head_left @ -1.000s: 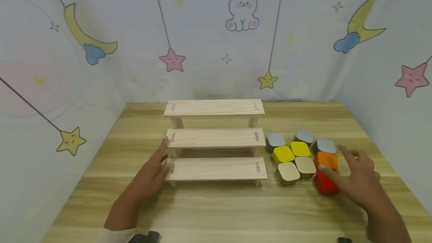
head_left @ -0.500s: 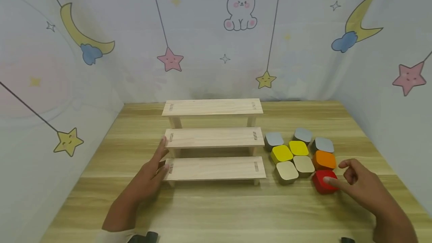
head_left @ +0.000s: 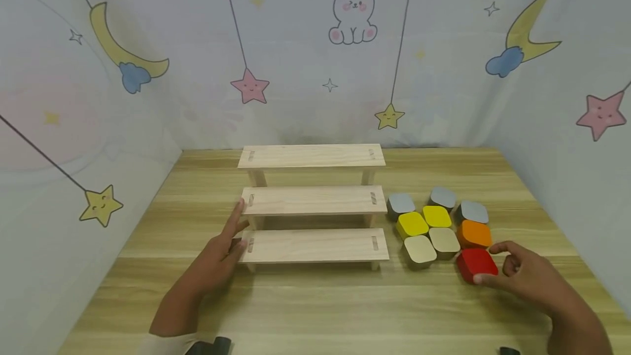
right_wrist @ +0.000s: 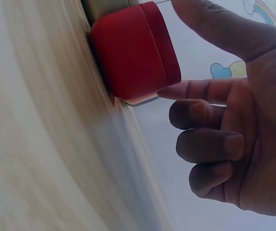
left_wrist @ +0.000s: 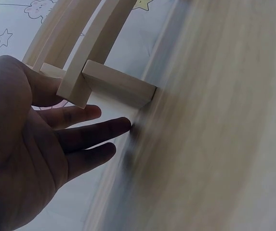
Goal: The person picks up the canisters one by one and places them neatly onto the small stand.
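At the left end of a three-tier wooden step rack [head_left: 315, 200], my left hand [head_left: 214, 262] rests with its fingers extended. Its index fingertip touches the middle tier and its thumb lies at the lowest one; the left wrist view shows the other fingers [left_wrist: 92, 134] stretched out beneath the boards. My right hand [head_left: 529, 278] has thumb and index finger on opposite sides of a red rounded-square box [head_left: 475, 264], which stands on the table. In the right wrist view a seam runs near the red box's [right_wrist: 128, 53] top, and the remaining fingers [right_wrist: 210, 144] are curled in.
Beside the red box stand an orange box [head_left: 474, 233], two yellow boxes [head_left: 412, 225], two cream boxes [head_left: 420, 251] and three grey boxes [head_left: 473, 211], close together right of the rack. Printed cloth walls [head_left: 296, 108] enclose the wood-grain table [head_left: 315, 311].
My right hand has come down and nearer; its thumb has slid from above the red box to its front side, and its index finger has drawn in. The left hand stays at the rack.
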The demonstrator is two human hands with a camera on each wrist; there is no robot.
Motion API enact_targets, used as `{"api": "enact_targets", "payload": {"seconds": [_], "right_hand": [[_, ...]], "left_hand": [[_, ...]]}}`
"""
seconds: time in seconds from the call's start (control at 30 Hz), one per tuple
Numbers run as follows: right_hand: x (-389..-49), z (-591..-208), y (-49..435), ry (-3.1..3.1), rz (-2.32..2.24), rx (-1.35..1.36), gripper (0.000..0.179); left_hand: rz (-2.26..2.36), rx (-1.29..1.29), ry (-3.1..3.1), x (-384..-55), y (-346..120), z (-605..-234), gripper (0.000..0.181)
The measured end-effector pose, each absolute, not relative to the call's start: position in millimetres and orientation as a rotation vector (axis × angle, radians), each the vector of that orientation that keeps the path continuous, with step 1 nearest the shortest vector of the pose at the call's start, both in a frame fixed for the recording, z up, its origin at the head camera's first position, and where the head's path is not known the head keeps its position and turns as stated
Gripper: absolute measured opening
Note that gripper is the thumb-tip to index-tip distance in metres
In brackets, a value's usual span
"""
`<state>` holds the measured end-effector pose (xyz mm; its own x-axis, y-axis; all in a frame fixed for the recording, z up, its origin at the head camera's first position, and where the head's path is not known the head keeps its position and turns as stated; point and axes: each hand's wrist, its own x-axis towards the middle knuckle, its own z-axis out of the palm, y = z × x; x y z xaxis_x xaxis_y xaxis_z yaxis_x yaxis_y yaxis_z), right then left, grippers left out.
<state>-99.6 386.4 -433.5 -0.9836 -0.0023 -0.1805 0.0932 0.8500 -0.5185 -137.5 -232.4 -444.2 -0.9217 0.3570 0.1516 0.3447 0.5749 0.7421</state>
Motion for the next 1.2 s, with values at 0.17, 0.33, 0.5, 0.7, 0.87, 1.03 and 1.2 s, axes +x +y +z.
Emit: {"api": "enact_targets", "payload": {"seconds": [0.17, 0.33, 0.5, 0.7, 0.87, 1.03, 1.2], "right_hand": [[-100, -436, 385, 2.856, -0.789, 0.048, 0.083], [-103, -436, 382, 2.873, -0.738, 0.041, 0.077], [-105, -435, 380, 2.85, -0.69, 0.06, 0.078], [-108, -435, 375, 2.8, -0.654, 0.091, 0.086], [-109, -435, 373, 2.782, -0.65, 0.1, 0.086], [-109, -434, 372, 2.785, -0.652, 0.096, 0.081], [-107, -433, 371, 2.795, -0.664, 0.091, 0.074]], "left_hand": [[1.297, 0.646, 2.787, -137, -233, -444, 0.083], [1.286, 0.648, 2.798, -137, -233, -445, 0.083], [1.275, 0.644, 2.793, -138, -234, -445, 0.084], [1.269, 0.637, 2.796, -139, -234, -446, 0.085], [1.269, 0.62, 2.795, -139, -234, -446, 0.085], [1.266, 0.601, 2.786, -139, -234, -447, 0.085], [1.269, 0.613, 2.789, -139, -235, -447, 0.085]]}}
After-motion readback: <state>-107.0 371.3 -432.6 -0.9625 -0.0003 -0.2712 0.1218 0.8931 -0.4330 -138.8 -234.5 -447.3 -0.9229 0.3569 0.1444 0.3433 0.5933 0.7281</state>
